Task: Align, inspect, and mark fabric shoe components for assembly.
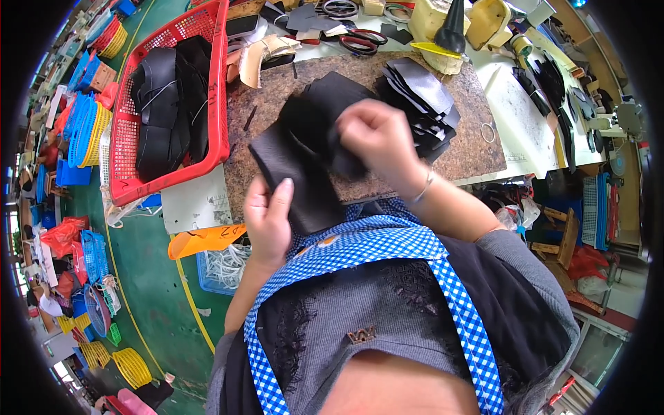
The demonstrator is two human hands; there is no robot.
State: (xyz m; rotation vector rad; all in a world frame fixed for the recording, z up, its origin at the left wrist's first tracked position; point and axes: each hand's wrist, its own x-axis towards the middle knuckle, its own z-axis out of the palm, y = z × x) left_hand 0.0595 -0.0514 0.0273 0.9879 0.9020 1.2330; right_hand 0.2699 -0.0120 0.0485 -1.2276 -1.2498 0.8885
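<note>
My left hand [268,220] grips a black leather piece [294,183] by its near left edge, thumb on top. My right hand [379,138] is closed in a pinch at the far right of that piece, on a dark flap blurred by motion; its fingertips are partly hidden. Whether the flap belongs to the same piece I cannot tell. Beyond the hands, more black pieces [339,90] lie on the speckled brown board [477,149]. To the right sits a fanned stack of black cut pieces [422,90].
A red plastic basket [221,90] holding black leather pieces stands at the left. Scissors [363,41], scraps and a yellowish block with a black cone [453,31] line the far side. A rubber band [487,133] lies at the board's right. Below the table's left is a blue bin [214,277].
</note>
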